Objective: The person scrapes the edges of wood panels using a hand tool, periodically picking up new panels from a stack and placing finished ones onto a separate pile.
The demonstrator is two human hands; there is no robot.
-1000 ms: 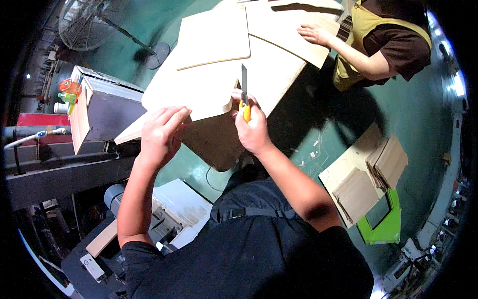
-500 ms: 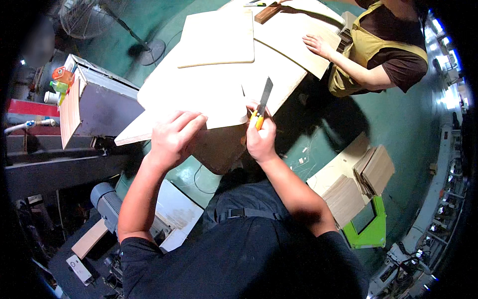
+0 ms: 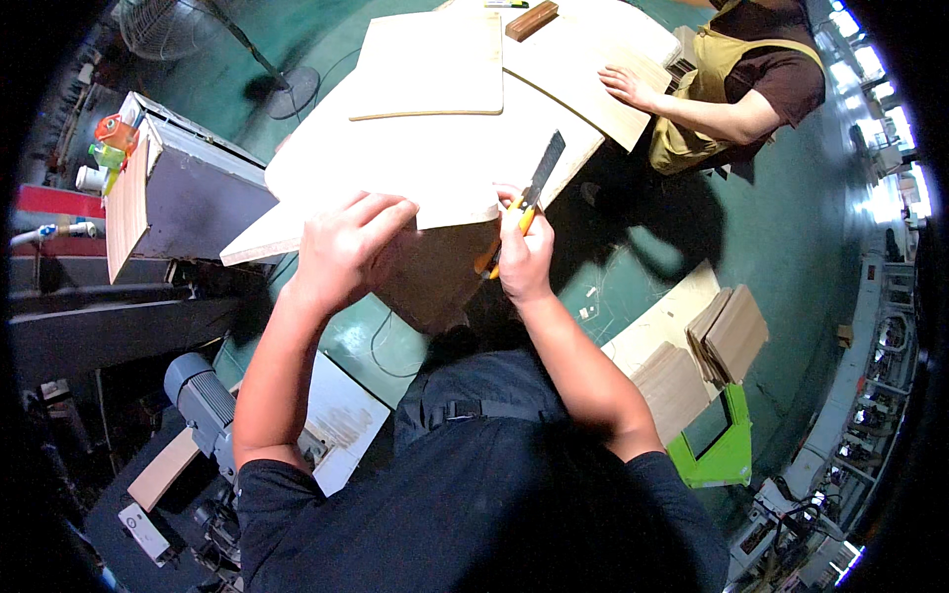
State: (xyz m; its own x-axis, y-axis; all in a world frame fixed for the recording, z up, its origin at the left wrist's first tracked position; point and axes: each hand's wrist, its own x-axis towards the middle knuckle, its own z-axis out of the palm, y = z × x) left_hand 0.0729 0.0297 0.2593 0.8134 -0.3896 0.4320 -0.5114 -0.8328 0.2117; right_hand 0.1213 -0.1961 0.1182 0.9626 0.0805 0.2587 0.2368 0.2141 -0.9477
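My left hand [image 3: 341,247] is closed on the near edge of a pale wooden board [image 3: 326,173], its fingers bent over the top. At the board's rounded near right corner, my right hand [image 3: 526,259] grips a yellow utility knife [image 3: 530,211]. The knife's long dark blade stands out beyond the fingers, tilted up and to the right. Fingertips of that hand come close to the corner; whether they touch it I cannot tell. Farther back on the board lies another pale panel [image 3: 430,64] with rounded corners.
A co-worker's hand [image 3: 625,87] rests on a thin wood sheet [image 3: 593,94] at the far right, near a brown block [image 3: 532,20]. Thin wood panels [image 3: 730,331] and a green frame [image 3: 727,465] stand at right. A fan [image 3: 289,94] and grey cabinet [image 3: 203,198] are at left.
The knife has swung so its blade leans farther right, and my right hand has turned with it. My left hand stays on the board edge. The co-worker's far hand has left the brown block.
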